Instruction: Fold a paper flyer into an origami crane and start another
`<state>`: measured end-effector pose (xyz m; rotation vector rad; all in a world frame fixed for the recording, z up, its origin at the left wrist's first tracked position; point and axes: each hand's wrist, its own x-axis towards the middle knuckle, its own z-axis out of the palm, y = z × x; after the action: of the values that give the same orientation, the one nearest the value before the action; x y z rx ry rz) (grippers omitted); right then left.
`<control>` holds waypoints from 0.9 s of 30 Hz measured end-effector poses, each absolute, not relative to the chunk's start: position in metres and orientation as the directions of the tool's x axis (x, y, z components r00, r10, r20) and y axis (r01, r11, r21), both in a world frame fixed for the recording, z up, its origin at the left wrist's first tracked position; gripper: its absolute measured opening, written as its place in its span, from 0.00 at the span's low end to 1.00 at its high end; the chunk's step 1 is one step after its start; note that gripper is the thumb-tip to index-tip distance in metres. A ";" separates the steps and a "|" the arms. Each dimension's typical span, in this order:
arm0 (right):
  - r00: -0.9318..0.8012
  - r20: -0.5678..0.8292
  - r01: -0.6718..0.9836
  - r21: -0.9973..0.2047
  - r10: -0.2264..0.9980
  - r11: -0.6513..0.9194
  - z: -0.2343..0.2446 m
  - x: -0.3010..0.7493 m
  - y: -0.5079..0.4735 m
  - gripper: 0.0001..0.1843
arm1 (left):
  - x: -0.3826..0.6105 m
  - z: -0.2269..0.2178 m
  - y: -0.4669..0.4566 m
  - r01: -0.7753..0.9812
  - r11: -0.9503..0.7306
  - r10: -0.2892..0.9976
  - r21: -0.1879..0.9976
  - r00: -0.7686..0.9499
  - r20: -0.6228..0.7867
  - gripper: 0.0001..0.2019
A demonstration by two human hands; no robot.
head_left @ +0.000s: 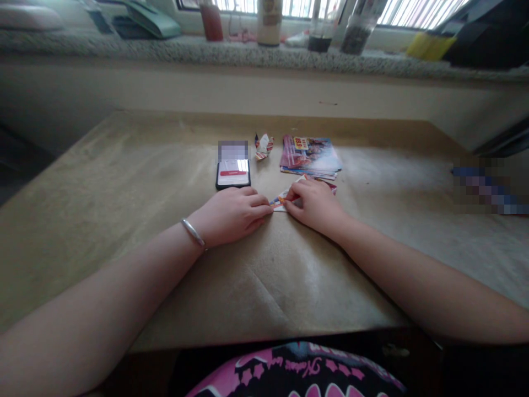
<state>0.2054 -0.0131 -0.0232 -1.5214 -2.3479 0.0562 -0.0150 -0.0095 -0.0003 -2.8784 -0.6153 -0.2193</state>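
A small folded piece of printed paper (279,205), white with coloured patches, lies on the table between my hands. My left hand (237,215), with a silver bangle at the wrist, has its fingers together and bent, holding the paper's left corner at the fingertips. Over the paper's right part, my right hand (314,205) is closed, thumb and fingers pinching it against the tabletop. Much of the paper is hidden under the right hand; a pink-edged part shows beyond it. A phone (233,172) with a lit screen lies just past my left hand.
Beyond my right hand sits a stack of colourful flyers (312,154). A folded paper shape (263,146) stands between it and the phone. Bottles and jars (269,22) line the stone windowsill (231,54) behind the table (198,292). A blurred-out item (487,190) lies far right.
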 end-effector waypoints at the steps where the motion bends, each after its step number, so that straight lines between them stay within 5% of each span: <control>1: -0.367 0.263 0.877 -0.221 0.892 0.426 -0.023 0.206 -0.013 0.07 | -0.015 0.000 -0.009 0.416 -0.896 0.387 -0.156 0.903 0.187 0.13; 14: -0.364 0.314 0.874 -0.211 0.877 0.438 -0.022 0.210 -0.015 0.05 | -0.016 -0.001 -0.009 0.411 -0.898 0.379 -0.156 0.904 0.199 0.14; 21: -0.578 0.320 0.774 -0.078 0.751 0.629 -0.023 0.216 -0.015 0.12 | -0.015 0.000 -0.010 0.411 -0.895 0.381 -0.173 0.906 0.185 0.14; 27: -0.708 0.325 0.631 -0.106 0.627 0.768 -0.024 0.223 -0.012 0.15 | -0.016 -0.001 -0.010 0.399 -0.899 0.368 -0.181 0.911 0.186 0.14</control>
<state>0.2230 -0.0117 -0.0245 -0.9649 -2.6212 -0.0176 -0.0159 -0.0100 -0.0008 -2.8583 -0.5806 -0.2167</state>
